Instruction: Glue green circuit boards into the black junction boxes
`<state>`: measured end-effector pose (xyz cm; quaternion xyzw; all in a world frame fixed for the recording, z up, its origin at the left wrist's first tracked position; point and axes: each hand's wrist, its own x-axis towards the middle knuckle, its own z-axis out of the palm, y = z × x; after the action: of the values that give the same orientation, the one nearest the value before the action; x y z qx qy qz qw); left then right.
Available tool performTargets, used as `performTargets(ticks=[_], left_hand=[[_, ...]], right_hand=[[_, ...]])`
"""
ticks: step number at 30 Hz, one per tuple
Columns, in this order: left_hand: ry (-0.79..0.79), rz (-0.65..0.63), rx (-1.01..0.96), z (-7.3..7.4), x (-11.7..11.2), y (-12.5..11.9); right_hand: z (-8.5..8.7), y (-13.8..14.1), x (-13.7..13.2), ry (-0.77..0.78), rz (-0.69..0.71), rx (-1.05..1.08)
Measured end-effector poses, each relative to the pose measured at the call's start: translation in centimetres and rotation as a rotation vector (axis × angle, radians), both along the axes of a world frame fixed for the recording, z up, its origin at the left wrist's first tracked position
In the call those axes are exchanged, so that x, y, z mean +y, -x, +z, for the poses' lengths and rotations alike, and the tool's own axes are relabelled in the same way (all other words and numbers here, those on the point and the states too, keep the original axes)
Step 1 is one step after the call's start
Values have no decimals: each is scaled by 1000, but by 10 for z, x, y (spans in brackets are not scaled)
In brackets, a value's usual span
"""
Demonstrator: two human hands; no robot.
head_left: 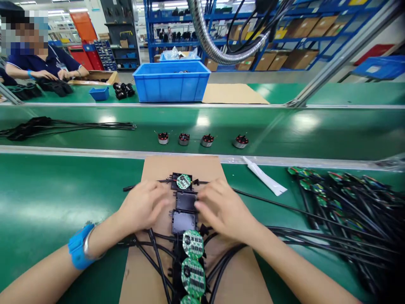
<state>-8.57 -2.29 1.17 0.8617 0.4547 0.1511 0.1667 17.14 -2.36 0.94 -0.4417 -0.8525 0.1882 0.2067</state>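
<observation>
A row of black plastic housings [185, 221] runs down a cardboard sheet [152, 169] before me. On the farthest one lies a round green circuit board [184, 181], with black cable [262, 195] leading off to both sides. Nearer me, several more boards [193, 244] rest on the row. My left hand [146, 205] hovers left of the housings, fingers bent and apart, slightly blurred; nothing shows in them. From the right, my right hand [223, 207] reaches to the edge of the middle housings, thumb and fingers apart. Whether its fingertips touch a housing, I cannot tell.
A white tube [265, 176] and a heap of cabled boards [341, 202] lie to the right. Several motor stators [207, 140] stand on the ledge beyond, with black cables [72, 125] at its left. Farther back are a blue bin [171, 82] and a person [47, 63] working.
</observation>
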Motion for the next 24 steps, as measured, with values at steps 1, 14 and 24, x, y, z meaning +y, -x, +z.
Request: performTargets(ticks=[1,14,24], left_hand=[[82,-84,-50,2,-10,0],[57,12,-65,0,-4,-2],[-119,25,56,-19,-3,-7]], right_hand=[[6,2,-13,66,74,1],[1,-16,-10,190,-18,59],[-11,-7,-20,-154,-104,-228]])
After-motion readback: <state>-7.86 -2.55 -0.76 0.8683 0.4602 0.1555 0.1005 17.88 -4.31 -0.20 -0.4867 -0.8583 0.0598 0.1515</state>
